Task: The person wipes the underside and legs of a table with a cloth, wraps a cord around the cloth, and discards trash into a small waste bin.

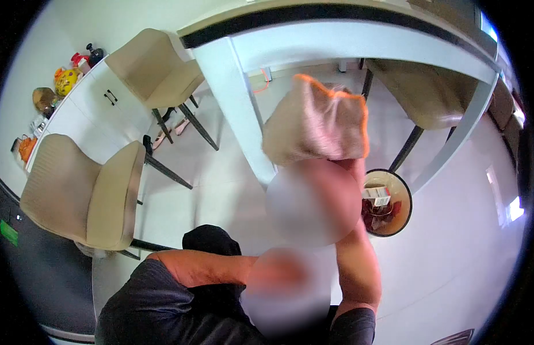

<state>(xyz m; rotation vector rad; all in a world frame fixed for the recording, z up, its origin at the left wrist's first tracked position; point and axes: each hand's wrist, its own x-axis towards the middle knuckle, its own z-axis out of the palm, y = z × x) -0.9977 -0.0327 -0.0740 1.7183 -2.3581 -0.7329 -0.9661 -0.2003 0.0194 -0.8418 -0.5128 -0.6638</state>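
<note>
A brown cloth (316,123) with orange edging is in my right hand (348,168), raised beneath the table. The cloth hangs close to the white table leg (238,98); whether it touches the leg I cannot tell. My right fingers are mostly covered by the cloth and a blurred patch. Lower down, my left hand (281,273) is near my body, its forearm reaching in from the left. Blur hides its fingers and anything in them.
Overhead is the white-framed table (359,43). A round bin (410,198) with rubbish stands right of my right arm. Beige chairs stand at left (114,195), back left (157,69) and right under the table (416,92). Shoes (159,140) lie near a white cabinet (86,115).
</note>
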